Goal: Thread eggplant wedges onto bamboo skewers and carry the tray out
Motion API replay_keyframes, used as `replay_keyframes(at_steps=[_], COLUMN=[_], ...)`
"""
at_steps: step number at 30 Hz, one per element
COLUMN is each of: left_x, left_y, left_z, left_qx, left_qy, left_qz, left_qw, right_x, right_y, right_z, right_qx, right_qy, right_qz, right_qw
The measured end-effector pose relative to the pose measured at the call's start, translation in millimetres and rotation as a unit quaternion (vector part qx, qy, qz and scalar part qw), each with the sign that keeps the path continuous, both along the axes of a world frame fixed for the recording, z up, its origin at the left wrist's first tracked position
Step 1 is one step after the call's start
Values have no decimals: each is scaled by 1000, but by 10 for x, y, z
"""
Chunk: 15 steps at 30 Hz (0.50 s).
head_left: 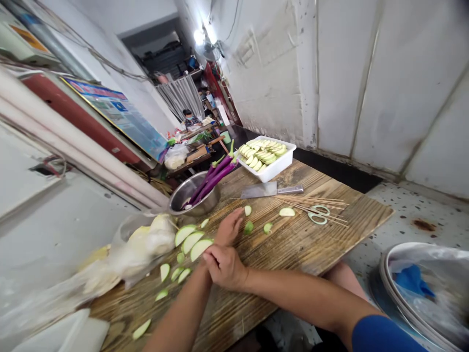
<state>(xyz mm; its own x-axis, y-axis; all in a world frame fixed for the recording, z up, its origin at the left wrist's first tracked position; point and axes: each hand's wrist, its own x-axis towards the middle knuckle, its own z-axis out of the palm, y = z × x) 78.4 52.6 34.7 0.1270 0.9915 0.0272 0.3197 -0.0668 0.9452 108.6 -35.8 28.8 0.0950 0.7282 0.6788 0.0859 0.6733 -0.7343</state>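
Note:
My left hand (230, 227) is over the wooden table with its fingers stretched out and nothing in them. Wrapped round my left wrist is my right hand (225, 266), its fingers closed. Pale, green-skinned vegetable slices (192, 241) lie beside the left wrist, with several smaller pieces (178, 274) scattered nearer to me. A few more cut bits (248, 227) rest just right of my left fingertips. Beyond them lie a cleaver (260, 190), a bundle of thin wooden skewers (311, 201) and scissors with pale green handles (319, 215).
A white tub (276, 168) of skewered slices stands at the table's far end. Left of it, a steel bowl (194, 193) holds purple eggplants (216, 178). Plastic bags (146, 244) line the left edge. A lined bin (388, 283) stands right; a person (190, 120) sits far back.

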Motion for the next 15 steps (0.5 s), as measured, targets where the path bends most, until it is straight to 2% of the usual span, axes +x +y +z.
replay_keyframes(at_steps=[4, 7, 10, 15], left_x=[144, 253, 399, 788], left_y=[250, 306, 305, 212], left_z=[61, 5, -49, -127], left_qx=[36, 107, 144, 79], left_qy=[89, 158, 171, 108], left_qz=[-97, -155, -184, -242], left_qw=[991, 969, 957, 961], right_x=[26, 87, 144, 233], right_y=[-49, -79, -104, -157], right_z=[56, 151, 250, 364], right_qx=[15, 10, -3, 4], right_qy=[5, 40, 73, 107], right_qz=[-11, -12, -2, 10], right_qw=[1000, 999, 997, 994])
